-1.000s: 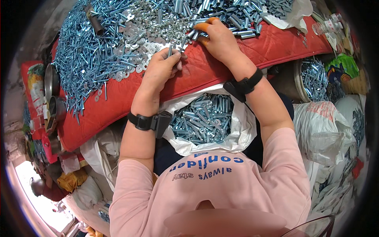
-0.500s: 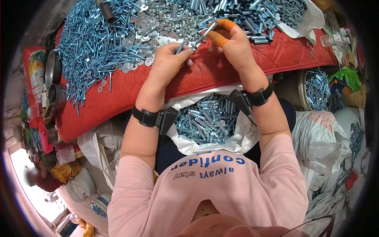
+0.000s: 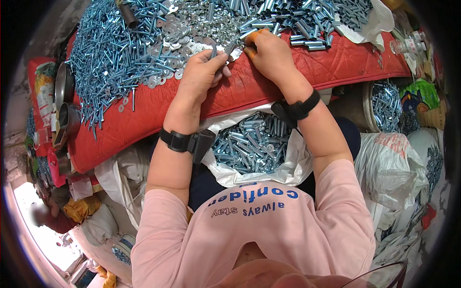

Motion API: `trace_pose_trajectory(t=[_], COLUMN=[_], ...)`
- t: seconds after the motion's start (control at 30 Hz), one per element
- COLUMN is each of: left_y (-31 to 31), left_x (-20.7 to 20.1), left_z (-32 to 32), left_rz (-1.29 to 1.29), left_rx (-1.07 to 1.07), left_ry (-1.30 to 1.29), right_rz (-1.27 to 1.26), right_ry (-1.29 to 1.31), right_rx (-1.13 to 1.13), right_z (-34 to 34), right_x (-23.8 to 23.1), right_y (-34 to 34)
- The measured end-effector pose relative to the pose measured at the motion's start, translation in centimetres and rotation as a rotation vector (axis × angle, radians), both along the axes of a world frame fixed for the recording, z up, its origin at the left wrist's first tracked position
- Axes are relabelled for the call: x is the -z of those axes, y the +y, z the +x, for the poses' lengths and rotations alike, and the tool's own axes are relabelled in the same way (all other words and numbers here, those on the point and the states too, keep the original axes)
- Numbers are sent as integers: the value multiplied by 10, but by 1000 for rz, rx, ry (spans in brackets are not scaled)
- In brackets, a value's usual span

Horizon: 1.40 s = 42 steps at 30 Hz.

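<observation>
My left hand point(image 3: 201, 74) is closed on a slim metal bolt point(image 3: 214, 51) that sticks up from between the fingers. A grey metal sleeve point(image 3: 230, 47) slants out past its thumb. To the right, my right hand point(image 3: 271, 55) wears orange covers on thumb and forefinger. Those fingers are bent together at the edge of the small nuts point(image 3: 218, 31), beside a shiny tube point(image 3: 248, 34); what they pinch, if anything, is hidden. Loose tubes point(image 3: 307, 29) lie beyond it. In my lap, a white bag point(image 3: 235, 178) holds many bolts fitted with sleeves point(image 3: 252, 146).
A red quilted cover point(image 3: 149, 108) spreads under the hardware. Long blue-grey bolts point(image 3: 113, 57) heap at the left, flat washers point(image 3: 177, 33) beside them. A tipped metal container point(image 3: 370, 108) of bolts and a white sack point(image 3: 391, 168) stand at the right. Another person point(image 3: 55, 218) is far left.
My right hand has moved down and left, toward the nuts; the long metal piece it held up no longer shows in its fingers. The left hand has turned slightly, with a sleeve now beside its thumb.
</observation>
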State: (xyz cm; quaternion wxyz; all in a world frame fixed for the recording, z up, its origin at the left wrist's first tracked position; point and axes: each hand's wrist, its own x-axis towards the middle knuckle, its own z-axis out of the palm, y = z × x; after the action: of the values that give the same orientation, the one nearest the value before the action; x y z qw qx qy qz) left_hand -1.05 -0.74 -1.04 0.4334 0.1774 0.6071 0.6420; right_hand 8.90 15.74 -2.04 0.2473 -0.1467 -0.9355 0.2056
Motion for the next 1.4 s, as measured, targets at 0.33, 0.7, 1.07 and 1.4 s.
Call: trace_pose_trajectory(t=[0.33,0.7,1.07,1.4], left_y=[-1,-1,-1,-3], left_x=[-11,-9,-6,-9], left_z=[8,6,5,6], left_rz=[-96,-137,-121,-155], left_rx=[102,153,148,159], left_ry=[31,69,78,100], right_rz=[-982,-541,-544,-680], right_ry=[200,41,226,123], right_rx=[-185,-154,-268,-179], right_z=[11,18,27,27], right_x=[-10,-15,-9,-10], right_y=[1,12,15,12])
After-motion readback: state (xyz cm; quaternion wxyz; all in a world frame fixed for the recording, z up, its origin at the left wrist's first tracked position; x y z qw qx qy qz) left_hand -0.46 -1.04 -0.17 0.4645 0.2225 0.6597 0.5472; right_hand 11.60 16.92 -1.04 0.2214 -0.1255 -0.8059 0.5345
